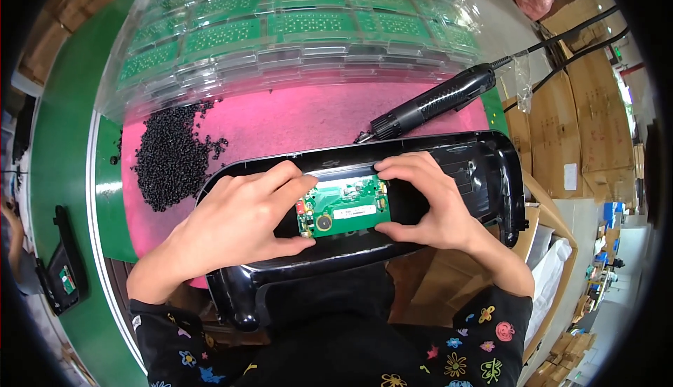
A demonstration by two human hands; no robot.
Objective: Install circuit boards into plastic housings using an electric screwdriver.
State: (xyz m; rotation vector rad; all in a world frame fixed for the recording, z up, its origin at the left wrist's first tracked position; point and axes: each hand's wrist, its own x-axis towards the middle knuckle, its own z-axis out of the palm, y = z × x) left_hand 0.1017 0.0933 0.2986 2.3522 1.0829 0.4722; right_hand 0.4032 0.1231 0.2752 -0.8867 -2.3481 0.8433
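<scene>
A green circuit board with a white label and small parts lies over the middle of a glossy black plastic housing. My left hand grips the board's left edge between thumb and fingers. On the opposite edge, my right hand holds it the same way, thumb at the near corner and fingertips at the far one. The housing rests at the near edge of the bench, its left end tilted toward me. Whether the board touches the housing's inside is hidden.
Black screws are heaped on a pink mat. A black electric screwdriver lies behind the housing, its cable running right. Clear trays of green boards stand at the back. Cardboard boxes stand right; another person's housing sits far left.
</scene>
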